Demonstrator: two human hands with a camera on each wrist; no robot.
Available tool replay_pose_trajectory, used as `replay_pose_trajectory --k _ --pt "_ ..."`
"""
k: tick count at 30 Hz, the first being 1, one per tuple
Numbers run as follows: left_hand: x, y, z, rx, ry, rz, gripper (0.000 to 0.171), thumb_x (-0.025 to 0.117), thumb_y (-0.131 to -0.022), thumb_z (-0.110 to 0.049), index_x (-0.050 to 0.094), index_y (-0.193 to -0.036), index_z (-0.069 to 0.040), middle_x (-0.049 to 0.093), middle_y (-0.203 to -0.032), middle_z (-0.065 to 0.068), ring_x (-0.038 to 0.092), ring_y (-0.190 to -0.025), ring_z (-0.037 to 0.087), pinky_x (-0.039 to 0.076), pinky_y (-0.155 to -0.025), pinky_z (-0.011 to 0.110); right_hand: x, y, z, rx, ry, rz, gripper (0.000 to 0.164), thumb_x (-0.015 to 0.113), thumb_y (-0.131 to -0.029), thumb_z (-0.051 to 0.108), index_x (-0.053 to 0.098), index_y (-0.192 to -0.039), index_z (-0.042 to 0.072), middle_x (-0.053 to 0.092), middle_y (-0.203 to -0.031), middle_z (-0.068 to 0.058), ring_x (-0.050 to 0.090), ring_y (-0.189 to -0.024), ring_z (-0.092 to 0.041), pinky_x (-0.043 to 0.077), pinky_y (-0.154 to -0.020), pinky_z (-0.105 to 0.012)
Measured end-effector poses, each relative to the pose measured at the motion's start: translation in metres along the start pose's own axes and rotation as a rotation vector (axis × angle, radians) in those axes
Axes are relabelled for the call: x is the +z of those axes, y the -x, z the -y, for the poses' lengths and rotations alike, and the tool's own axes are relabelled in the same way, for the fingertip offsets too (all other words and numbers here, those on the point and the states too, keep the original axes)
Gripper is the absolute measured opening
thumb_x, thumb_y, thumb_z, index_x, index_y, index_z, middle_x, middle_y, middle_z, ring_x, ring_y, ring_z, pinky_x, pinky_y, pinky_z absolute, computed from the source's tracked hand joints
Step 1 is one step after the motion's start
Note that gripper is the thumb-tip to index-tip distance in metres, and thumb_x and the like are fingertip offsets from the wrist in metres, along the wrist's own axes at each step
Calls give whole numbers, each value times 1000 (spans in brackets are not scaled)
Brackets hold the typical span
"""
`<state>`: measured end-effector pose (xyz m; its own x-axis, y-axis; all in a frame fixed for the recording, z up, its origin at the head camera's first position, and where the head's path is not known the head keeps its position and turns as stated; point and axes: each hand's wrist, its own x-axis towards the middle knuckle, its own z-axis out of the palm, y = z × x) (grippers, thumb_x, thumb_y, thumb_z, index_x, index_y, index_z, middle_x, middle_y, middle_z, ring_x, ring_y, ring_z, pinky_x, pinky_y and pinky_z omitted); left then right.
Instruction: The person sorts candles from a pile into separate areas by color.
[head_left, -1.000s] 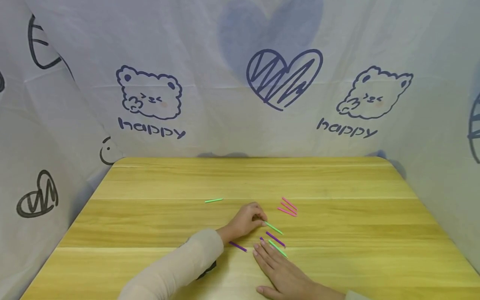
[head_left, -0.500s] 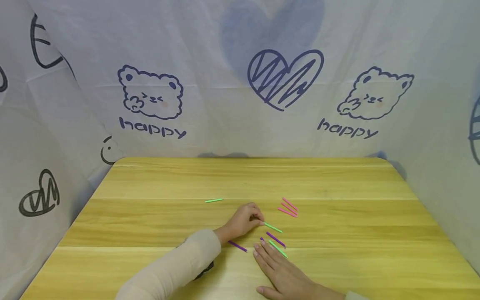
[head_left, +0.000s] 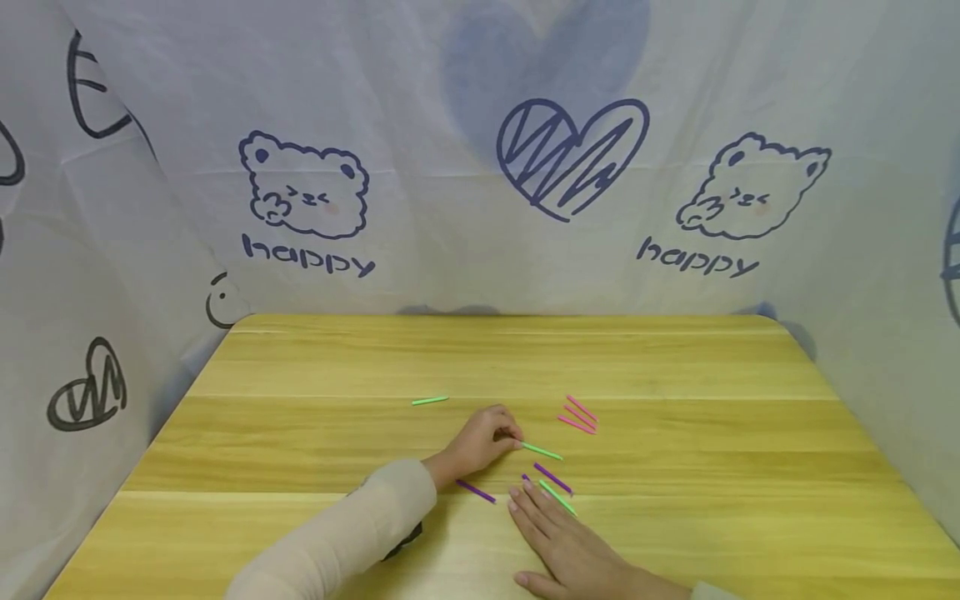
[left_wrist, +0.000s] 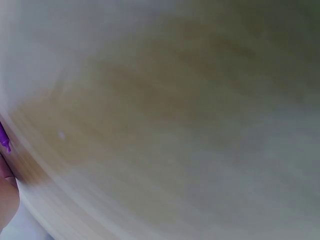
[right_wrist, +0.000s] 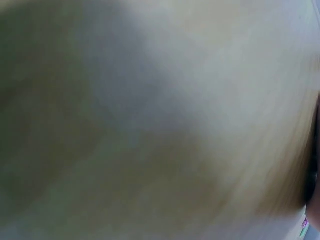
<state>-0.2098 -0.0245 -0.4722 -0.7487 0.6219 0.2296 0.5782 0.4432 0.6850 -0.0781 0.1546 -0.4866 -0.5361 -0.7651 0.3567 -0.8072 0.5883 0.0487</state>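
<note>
Since a second ago the left hand (head_left: 483, 440) has drawn slightly toward the table's left edge, its curled fingertips pinching the near end of a green stick (head_left: 542, 451), which now lies flatter than before. The right hand (head_left: 570, 546) has stayed flat and open near the table's (head_left: 675, 367) front edge, fingertips touching a second green stick (head_left: 557, 497) beside a purple stick (head_left: 553, 478). Outward lie another purple stick (head_left: 476, 492) by the left wrist, three pink sticks (head_left: 578, 414) and a lone green stick (head_left: 429, 401) toward the back edge; both wrist views are blurred.

Head camera looks down across the table (head_left: 675, 367); wrist cameras blur against its wood.
</note>
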Motion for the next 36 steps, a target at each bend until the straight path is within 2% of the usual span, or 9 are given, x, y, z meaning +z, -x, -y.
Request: replay_pose_trajectory --k 10,13,20,36 --pt "-5 4 1 -2 5 -12 6 67 -83 -7 69 -83 -1 62 -86 8 59 -81 18 51 -75 19 1 0 0 2 -13 26 67 38 -97 45 37 -136 -10 35 -144 -26 9 -144 -30 -10 -116 -23" --pt "-7 7 2 -13 8 -20 6 67 -83 -7 69 -83 -1 63 -86 8 59 -81 17 51 -76 19 1 0 0 1 -16 27 67 39 -97 45 37 -136 -9 35 -144 -26 10 -144 -30 -10 -116 -23" --pt "-11 12 5 -28 7 -52 5 68 -82 -6 69 -83 -1 63 -85 8 59 -79 17 51 -73 20 0 0 0 4 -1 3 68 40 -96 47 40 -135 -8 38 -143 -23 26 -139 -33 -6 -117 -23" --pt "-23 25 10 -69 1 -69 5 68 -82 -6 69 -83 -2 63 -86 8 59 -79 17 50 -73 19 1 1 1 14 -7 15 68 41 -96 46 36 -137 -9 35 -145 -24 15 -143 -31 -8 -116 -22"
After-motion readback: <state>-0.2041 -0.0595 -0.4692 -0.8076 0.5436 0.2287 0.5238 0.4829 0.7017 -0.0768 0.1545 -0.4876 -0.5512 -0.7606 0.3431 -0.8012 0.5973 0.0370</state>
